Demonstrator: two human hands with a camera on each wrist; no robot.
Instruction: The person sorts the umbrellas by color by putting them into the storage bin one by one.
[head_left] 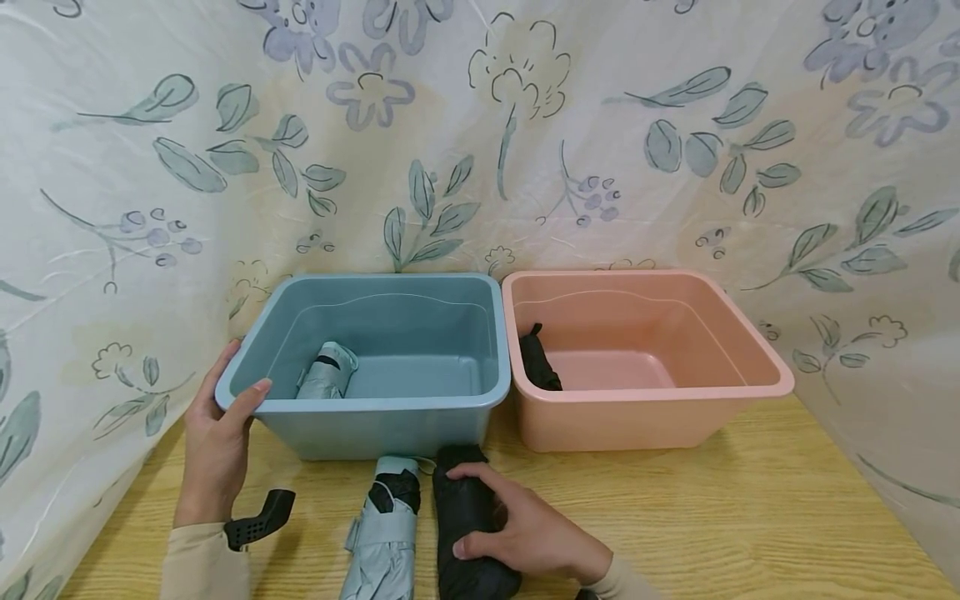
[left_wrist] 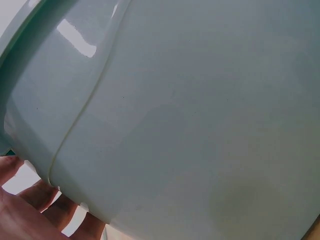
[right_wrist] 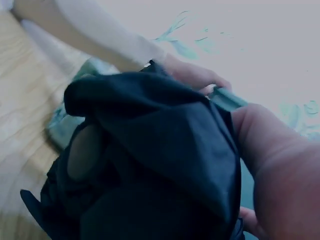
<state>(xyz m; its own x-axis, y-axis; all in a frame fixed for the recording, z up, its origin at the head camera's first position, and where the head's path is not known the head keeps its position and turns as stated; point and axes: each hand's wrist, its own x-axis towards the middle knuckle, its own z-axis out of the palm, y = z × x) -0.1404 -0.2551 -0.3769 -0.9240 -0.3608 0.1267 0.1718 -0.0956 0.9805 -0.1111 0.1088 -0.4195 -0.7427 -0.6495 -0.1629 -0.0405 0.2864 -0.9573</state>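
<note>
My left hand [head_left: 220,437] holds the front left corner of a blue plastic bin [head_left: 382,429], its thumb over the rim. In the left wrist view, its fingers [left_wrist: 62,211] lie along the bin's outer wall [left_wrist: 175,115]. My right hand [head_left: 536,529] grips a folded black umbrella [head_left: 459,508] in front of the bin; the dark fabric [right_wrist: 165,145] fills much of the right wrist view. Just left of it a folded light blue umbrella [head_left: 386,533] lies on the table. Another light blue umbrella [head_left: 327,379] rests inside the blue bin.
A pink bin [head_left: 615,423] stands right beside the blue one, with a small black folded umbrella [head_left: 537,364] against its left wall. Both bins sit on a wood-grain table [head_left: 720,517]. A floral cloth [head_left: 570,125] hangs behind and at the sides.
</note>
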